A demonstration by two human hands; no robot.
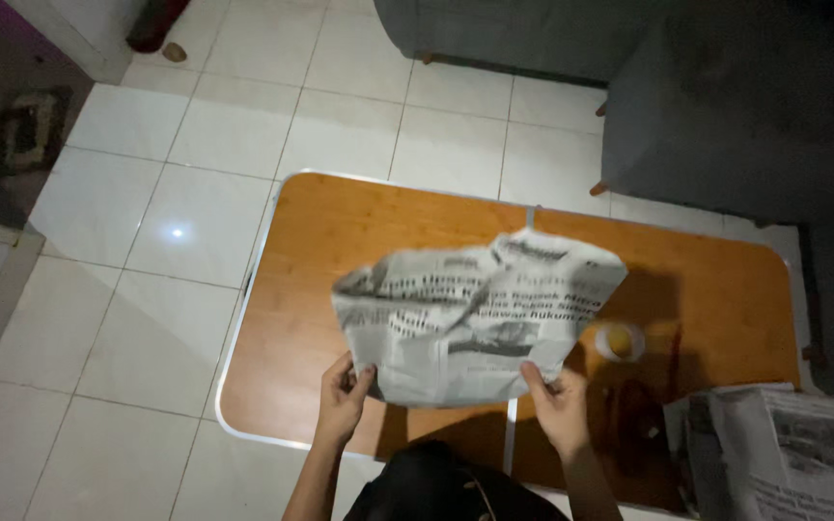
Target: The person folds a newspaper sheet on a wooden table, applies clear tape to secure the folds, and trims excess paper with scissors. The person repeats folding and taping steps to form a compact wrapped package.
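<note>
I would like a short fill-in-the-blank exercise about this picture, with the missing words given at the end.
1. Both hands, the left hand and the right hand, hold a crumpled sheet of ____ above the table.
2. The folding table has a ____ wooden top with a pale rim.
3. A small round cup stands on the table to the ____ of the held sheet.
4. More stacked papers lie at the table's near ____ corner.

Missing words: newspaper; brown; right; right

- The bare left hand (pixel 343 391) is raised in front of the body, fingers curled in a pinch, thumb on top.
- The bare right hand (pixel 554 397) mirrors it (well apart from the left), apparently pinching too.
- Both forearms angle up from below.
</note>
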